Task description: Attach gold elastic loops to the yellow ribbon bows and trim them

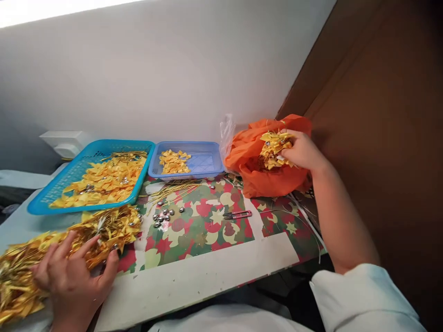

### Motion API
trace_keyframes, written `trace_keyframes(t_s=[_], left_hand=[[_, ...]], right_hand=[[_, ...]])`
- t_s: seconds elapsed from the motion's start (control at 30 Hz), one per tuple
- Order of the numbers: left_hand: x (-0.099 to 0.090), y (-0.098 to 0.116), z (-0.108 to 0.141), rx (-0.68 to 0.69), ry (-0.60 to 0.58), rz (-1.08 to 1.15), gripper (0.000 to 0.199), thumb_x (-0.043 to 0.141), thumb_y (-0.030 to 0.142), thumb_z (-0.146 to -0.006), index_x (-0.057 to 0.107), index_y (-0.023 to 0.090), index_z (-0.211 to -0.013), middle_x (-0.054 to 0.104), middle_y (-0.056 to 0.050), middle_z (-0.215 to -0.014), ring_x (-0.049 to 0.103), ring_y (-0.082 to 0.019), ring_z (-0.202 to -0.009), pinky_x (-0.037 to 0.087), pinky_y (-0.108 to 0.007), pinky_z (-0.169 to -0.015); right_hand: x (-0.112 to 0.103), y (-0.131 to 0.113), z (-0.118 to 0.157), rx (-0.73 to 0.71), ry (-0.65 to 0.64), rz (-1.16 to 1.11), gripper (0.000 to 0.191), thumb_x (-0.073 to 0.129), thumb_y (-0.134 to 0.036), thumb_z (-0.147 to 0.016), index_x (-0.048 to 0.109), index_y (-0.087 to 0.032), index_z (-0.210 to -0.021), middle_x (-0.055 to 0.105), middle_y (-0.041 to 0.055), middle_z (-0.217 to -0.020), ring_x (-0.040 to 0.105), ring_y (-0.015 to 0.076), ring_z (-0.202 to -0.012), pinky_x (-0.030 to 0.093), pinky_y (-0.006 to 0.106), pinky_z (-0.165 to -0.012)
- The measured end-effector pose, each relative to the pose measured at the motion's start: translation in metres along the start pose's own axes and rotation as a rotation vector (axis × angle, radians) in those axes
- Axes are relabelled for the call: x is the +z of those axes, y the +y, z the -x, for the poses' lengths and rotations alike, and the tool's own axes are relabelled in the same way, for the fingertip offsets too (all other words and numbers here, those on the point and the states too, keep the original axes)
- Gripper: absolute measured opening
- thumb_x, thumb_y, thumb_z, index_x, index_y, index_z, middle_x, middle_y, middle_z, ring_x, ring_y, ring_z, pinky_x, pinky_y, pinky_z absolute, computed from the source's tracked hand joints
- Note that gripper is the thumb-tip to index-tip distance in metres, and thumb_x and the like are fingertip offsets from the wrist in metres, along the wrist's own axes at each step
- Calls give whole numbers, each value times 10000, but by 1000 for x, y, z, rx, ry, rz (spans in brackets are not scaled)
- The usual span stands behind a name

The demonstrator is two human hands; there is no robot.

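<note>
My right hand [300, 151] is closed on a bunch of yellow ribbon bows [272, 150], with small silver bells among them. It is at the mouth of an orange plastic bag [252, 180]; part of the bunch hides the inside of the bag. My left hand [74, 272] rests with fingers apart on a long heap of gold ribbon bows [121, 226] with gold ties, at the table's left side. Silver bells [166, 216] lie loose on the patterned cover, beside thin gold ties [173, 190].
A turquoise basket [34, 205] holds yellow bows and bells. Beside it, a blue-violet basket [207, 161] contains small yellow bows. Pink-handled thread snips [238, 215] lie on the table [200, 286]. A white wall [173, 69] stands behind, a brown panel [380, 138] at right.
</note>
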State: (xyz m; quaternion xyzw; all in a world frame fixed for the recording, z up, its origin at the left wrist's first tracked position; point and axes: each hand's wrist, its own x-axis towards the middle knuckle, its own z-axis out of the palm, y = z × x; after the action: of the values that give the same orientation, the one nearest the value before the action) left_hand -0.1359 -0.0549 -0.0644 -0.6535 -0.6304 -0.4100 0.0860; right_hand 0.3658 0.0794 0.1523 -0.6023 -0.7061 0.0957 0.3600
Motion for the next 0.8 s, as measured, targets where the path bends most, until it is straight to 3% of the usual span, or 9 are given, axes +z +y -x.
trace_keyframes(t_s=[0.1,0.23,0.37,0.47,0.53,0.63,0.7,0.8], left_hand=[[-4,16,-2,121,113,-101,619,678,321,-779,475,369,-1361,419,-70,-1511,382,-428,-1400,263,-637,-1144],[2,44,-9,186,59,-69,352,659,323,-798,569,272,-1135,537,-118,-1309,498,-411,-1288,345,-631,-1085],[20,75,-20,329,-117,88,296,626,221,-835,577,262,-1124,563,-127,-1313,511,-352,-1280,379,-541,-1081],[36,92,-27,342,-315,119,300,570,254,-877,586,248,-1176,563,-139,-1358,498,-337,-1293,367,-515,-1083],[44,99,-31,359,-381,128,302,552,272,-888,597,229,-1183,568,-148,-1372,484,-337,-1300,371,-504,-1072],[53,103,-36,392,-438,117,298,537,268,-896,603,204,-1180,562,-159,-1392,477,-335,-1295,387,-493,-1048],[58,103,-39,396,-467,103,288,537,269,-894,610,192,-1161,575,-167,-1379,487,-343,-1275,391,-507,-1033],[63,101,-42,372,-505,85,259,543,277,-892,624,190,-1122,601,-163,-1349,494,-353,-1256,388,-528,-1021]], right_hand=[[25,-26,14,-15,-182,-221,308,584,-45,-642,636,-157,-924,668,16,-849,589,135,-712,475,242,-616],[91,-48,30,-49,-463,-383,223,591,-95,-673,632,-173,-878,659,-6,-820,617,140,-718,494,228,-629],[167,-47,46,-33,-576,-319,224,587,-52,-666,648,-159,-853,677,-10,-778,628,154,-718,503,246,-664],[203,-40,63,-49,-588,-252,235,634,-56,-671,673,-142,-885,690,40,-869,645,207,-829,521,323,-775],[208,-37,75,-72,-578,-217,397,719,-84,-645,673,-137,-1035,670,94,-1065,626,256,-1011,502,382,-903],[188,-36,88,-100,-554,-178,747,823,-159,-611,565,-212,-1310,551,115,-1344,510,296,-1258,419,455,-1058],[161,-34,93,-143,-467,-97,696,795,-209,-689,550,-262,-1338,533,94,-1384,500,296,-1278,410,475,-1071],[117,-19,94,-182,-113,70,401,677,-270,-836,617,-241,-1232,621,97,-1265,565,287,-1182,436,460,-1037]])
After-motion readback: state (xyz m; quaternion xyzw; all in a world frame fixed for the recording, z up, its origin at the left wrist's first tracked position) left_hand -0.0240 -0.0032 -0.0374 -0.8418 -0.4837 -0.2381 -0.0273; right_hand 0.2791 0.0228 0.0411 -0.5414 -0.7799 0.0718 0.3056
